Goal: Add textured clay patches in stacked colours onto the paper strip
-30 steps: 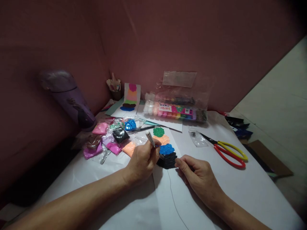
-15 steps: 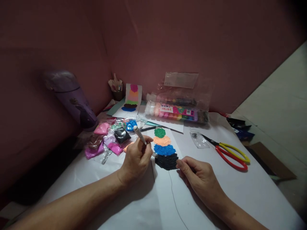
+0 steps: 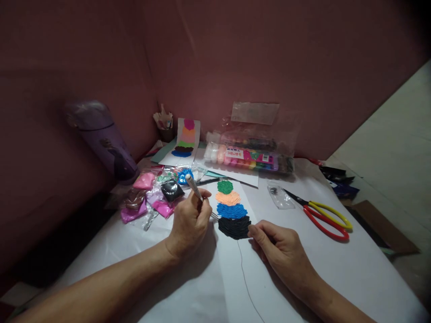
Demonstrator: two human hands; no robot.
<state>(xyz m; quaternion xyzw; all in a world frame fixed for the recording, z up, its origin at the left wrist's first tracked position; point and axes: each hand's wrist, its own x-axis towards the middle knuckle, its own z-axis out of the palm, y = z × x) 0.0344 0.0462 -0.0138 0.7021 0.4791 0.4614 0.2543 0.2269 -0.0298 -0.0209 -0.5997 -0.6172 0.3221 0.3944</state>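
My left hand [image 3: 190, 220] is closed around a fork [image 3: 192, 183] with a pale patterned handle, its thin tines pointing at the left edge of the black clay patch [image 3: 235, 228]. That patch is ridged and lies on a white paper strip [image 3: 232, 273], below blue [image 3: 231, 210], orange [image 3: 228, 198] and green [image 3: 225, 186] clay patches. A curved pencil line runs down from the black clay. My right hand [image 3: 278, 240] is pinched at the black patch's right edge; whatever sits between thumb and finger is hidden.
Bagged clay [image 3: 151, 197] lies at left near a purple bottle [image 3: 104, 143]. Behind stand a finished clay picture [image 3: 185, 139] and a clay pack [image 3: 249, 157]. Scissors [image 3: 323, 215] and a small plastic bag [image 3: 281, 195] lie at right. A pink wall closes off the back.
My left hand has drawn slightly left, bringing the fork tines back from the black clay to its edge. My right hand stays pinched in about the same place.
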